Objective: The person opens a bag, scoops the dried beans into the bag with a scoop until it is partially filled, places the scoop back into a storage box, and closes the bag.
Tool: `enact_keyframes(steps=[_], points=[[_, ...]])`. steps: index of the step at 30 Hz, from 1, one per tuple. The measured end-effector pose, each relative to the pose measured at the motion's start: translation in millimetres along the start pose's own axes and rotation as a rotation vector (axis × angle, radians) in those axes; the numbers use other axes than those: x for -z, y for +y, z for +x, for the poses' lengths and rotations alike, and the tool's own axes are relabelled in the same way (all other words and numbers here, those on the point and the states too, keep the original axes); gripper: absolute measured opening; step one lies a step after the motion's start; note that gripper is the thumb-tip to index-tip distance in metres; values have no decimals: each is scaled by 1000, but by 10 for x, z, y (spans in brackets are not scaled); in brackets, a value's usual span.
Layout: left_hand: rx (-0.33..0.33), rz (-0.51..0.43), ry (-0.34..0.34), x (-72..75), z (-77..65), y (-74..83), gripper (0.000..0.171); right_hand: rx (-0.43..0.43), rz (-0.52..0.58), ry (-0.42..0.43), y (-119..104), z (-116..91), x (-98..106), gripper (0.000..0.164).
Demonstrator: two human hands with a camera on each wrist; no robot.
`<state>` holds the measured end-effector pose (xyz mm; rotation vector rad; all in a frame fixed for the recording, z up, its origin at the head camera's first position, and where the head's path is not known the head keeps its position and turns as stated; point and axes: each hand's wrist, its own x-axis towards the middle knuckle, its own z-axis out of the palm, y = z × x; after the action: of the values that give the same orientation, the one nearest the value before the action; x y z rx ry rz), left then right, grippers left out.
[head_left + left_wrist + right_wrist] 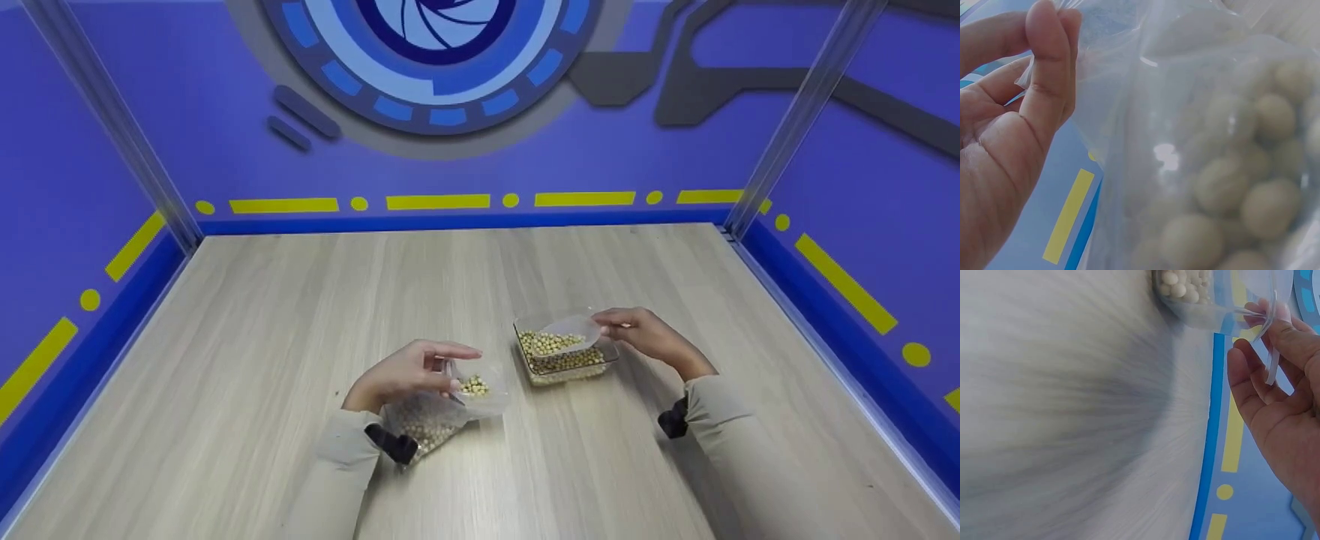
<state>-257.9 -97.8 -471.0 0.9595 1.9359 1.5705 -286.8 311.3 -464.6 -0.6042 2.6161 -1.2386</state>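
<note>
My left hand (407, 369) pinches the top edge of a clear plastic bag (487, 406) between thumb and fingers. Round, pale yellow beans (1221, 185) fill the lower part of the bag, seen close up in the left wrist view. To the right stands a clear rectangular container (611, 358) with many similar beans (559, 363) in it. My right hand (651, 334) grips the end of a translucent white scoop (577, 327), whose bowl is over the container's beans. In the right wrist view the handle (1273, 367) shows between thumb and fingers.
Both things rest on a light wood-grain table (322, 300). Blue panels (480, 172) with yellow markings wall it at the back and both sides. A black strap (391, 444) sits on the left wrist, another strap (673, 418) on the right.
</note>
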Motion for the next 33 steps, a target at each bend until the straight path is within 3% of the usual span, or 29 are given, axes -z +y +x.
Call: enact_keyframes(steps=[15,28,33], points=[[6,24,5,4,0,13,50,22,-22,34,-183,60,39,36],[-7,64,-3,8,-7,16,50,118,-69,-11,-491,187,-175,32],[-15,8,-13,17,-5,0,49,158,-49,-37,-583,224,-253,31]])
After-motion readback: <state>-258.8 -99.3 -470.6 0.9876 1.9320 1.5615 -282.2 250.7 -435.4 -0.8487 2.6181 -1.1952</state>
